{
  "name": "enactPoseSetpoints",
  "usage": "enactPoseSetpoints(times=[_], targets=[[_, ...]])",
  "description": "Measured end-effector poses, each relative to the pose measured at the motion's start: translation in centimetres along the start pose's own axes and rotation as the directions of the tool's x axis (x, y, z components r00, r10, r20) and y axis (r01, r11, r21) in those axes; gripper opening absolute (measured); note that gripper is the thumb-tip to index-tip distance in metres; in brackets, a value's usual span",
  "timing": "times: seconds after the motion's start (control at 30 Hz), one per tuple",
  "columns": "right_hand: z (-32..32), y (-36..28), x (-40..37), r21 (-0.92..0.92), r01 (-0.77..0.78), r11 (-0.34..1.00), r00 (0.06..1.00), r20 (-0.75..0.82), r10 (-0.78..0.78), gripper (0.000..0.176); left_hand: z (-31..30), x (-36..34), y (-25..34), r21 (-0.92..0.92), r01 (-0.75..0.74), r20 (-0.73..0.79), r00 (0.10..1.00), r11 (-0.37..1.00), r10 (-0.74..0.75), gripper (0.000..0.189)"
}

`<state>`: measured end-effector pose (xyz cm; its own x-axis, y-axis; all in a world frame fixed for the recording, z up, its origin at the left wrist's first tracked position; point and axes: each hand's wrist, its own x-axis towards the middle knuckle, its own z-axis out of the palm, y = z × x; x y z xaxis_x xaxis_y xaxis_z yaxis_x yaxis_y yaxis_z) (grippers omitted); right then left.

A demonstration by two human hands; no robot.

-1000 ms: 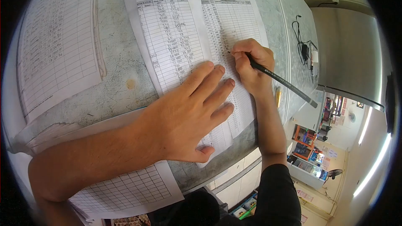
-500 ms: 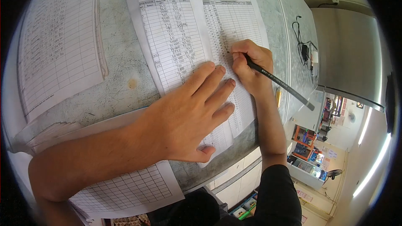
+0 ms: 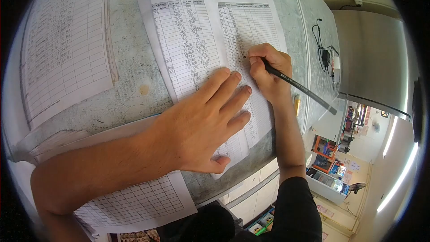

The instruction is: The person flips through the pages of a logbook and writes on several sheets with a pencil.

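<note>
My left hand (image 3: pixel 201 123) lies flat with fingers spread, pressing on a printed sheet (image 3: pixel 190 67) with columns of handwritten numbers. This sheet overlaps a second printed table (image 3: pixel 255 24), whose narrow columns are partly filled in. On that second table rests my right hand (image 3: pixel 271 71), closed around a black pencil (image 3: pixel 300 86). The pencil's back end points to the lower right, while its writing tip, near the filled column, is mostly hidden by my fingers.
More filled-in sheets (image 3: pixel 67 49) lie at the left of the worn metal table (image 3: pixel 130 58). A blank grid sheet (image 3: pixel 143 201) is under my left forearm. Beyond my right hand are a small yellow object (image 3: pixel 297 105) and a black cable with an adapter (image 3: pixel 325 58).
The number sheet under my left hand has slid slightly toward me. Both hands stay nearly in place, and the pencil has barely moved.
</note>
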<state>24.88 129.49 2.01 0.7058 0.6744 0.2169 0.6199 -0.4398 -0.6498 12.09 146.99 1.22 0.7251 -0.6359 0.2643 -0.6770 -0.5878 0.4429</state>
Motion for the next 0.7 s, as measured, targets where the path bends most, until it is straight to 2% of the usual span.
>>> enactPoseSetpoints(times=[0.3,0.4,0.5,0.7], targets=[[0.01,0.16,-0.04,-0.018,-0.015,1.000,1.000,-0.004,0.015,0.005,-0.22,0.00,0.00,0.045,-0.008,0.029,1.000,0.999,0.006,0.070],[-0.19,-0.04,-0.03,0.058,-0.039,0.998,0.999,-0.024,0.040,0.006,-0.26,-0.05,-0.02,0.045,-0.013,0.021,1.000,0.999,0.012,0.071],[-0.12,-0.06,-0.44,0.101,-0.019,0.995,0.996,-0.089,0.028,0.007,-0.31,0.04,-0.03,0.079,-0.021,0.046,0.999,0.997,0.017,0.070],[-0.12,0.00,-0.49,0.045,0.037,0.998,0.997,-0.072,-0.033,0.009,-0.28,0.07,0.00,0.027,-0.005,0.022,1.000,1.000,0.005,0.070]])
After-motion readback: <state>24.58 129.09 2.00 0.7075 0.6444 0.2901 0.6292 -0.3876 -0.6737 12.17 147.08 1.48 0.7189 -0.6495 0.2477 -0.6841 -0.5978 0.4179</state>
